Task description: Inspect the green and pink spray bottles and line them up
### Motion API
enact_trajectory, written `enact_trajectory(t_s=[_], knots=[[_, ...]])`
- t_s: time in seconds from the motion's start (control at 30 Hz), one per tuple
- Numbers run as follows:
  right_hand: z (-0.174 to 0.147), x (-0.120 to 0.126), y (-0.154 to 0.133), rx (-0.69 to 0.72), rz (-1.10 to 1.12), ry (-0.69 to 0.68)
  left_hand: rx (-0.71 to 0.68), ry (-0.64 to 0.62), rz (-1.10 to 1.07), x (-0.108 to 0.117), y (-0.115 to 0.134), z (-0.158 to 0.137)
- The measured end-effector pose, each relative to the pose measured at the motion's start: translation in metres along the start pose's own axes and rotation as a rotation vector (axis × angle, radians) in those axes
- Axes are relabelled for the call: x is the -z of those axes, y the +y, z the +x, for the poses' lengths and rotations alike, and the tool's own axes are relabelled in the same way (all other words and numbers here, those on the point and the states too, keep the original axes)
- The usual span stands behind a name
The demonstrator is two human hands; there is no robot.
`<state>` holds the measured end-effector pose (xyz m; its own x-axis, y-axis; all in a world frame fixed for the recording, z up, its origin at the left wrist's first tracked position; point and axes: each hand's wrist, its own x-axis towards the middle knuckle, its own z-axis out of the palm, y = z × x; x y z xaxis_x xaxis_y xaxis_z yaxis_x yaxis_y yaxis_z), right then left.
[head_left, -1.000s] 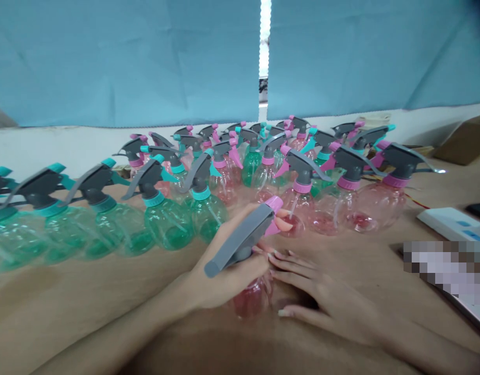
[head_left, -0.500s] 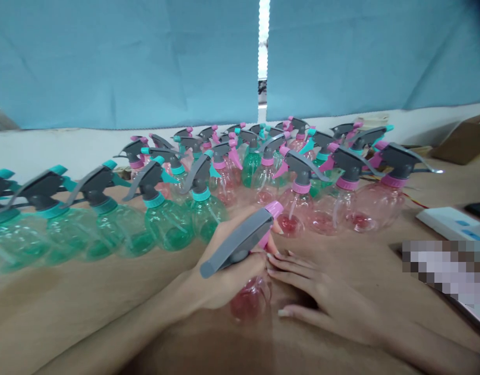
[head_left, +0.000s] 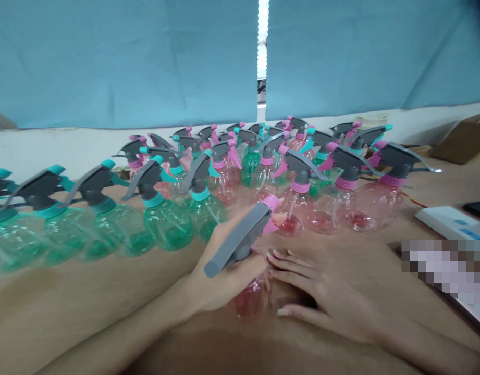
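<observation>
At the left, a row of green spray bottles point(head_left: 169, 229) with turquoise collars stands on the table point(head_left: 87, 297). Just right of them, the left hand point(head_left: 232, 281) is wrapped around the neck of a pink spray bottle point(head_left: 249, 302) at the near middle of the table. The step in hand seems to be gripping this one by its sprayer; the next move calls for a firm neck hold that keeps it upright. Its grey lever point(head_left: 235, 240) slants towards the person, its pink nozzle point(head_left: 271, 202) points away, and its clear, rounded body looks tinted deeper red low down. The right hand point(head_left: 323, 286) lies beside it, fingers loosely spread and gripping nothing; whether the fingertips touch the bottle I cannot tell. Beyond, farther right, stand more pink bottles point(head_left: 376, 208).
</observation>
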<state>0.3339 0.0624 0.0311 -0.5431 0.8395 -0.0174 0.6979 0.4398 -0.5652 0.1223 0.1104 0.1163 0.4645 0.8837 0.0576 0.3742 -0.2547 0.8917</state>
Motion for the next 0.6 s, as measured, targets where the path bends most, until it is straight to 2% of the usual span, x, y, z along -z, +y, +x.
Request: enact_trajectory(t_s=[0.2,0.6], knots=[[-0.0003,0.0006,-0.0009,0.004,0.008,0.014,-0.056,-0.032,-0.074,-0.0012,0.0046,0.0012],[0.0001,0.0023,-0.0024,-0.004,0.004,0.0,-0.067,-0.041,-0.02,-0.0014,0.0078,0.0015]])
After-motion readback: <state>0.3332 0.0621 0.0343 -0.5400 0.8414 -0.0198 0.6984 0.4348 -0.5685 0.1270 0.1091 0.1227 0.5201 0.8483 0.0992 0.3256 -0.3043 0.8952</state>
